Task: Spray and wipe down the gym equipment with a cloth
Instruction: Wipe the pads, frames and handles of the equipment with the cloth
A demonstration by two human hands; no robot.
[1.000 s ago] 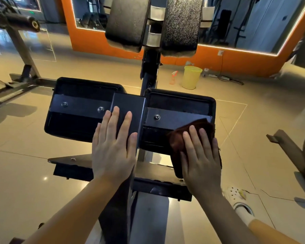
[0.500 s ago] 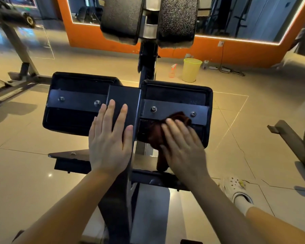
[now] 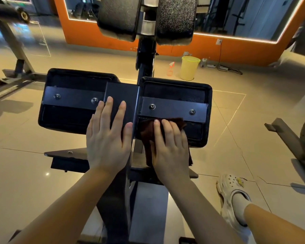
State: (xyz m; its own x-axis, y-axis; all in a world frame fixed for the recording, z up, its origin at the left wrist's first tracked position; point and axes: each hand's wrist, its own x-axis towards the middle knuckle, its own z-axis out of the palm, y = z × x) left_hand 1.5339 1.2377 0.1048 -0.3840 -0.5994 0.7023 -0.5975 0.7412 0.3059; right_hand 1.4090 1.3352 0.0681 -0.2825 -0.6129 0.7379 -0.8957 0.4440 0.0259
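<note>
Two hands lie flat: the left hand (image 3: 108,143) braces the machine's centre plate (image 3: 121,101), the right hand (image 3: 171,148) presses a soft, limp brown cloth (image 3: 146,131) against the right pad's (image 3: 176,85) underside, near its inner edge; best handled under a spread palm.

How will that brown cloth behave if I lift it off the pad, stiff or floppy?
Probably floppy: the cloth is bunched under the right hand and its lower part hangs limp over the edge of the pad. Likely light, since flat fingers alone hold it. It should slide easily on the pad's smooth surface rather than catch.
</note>
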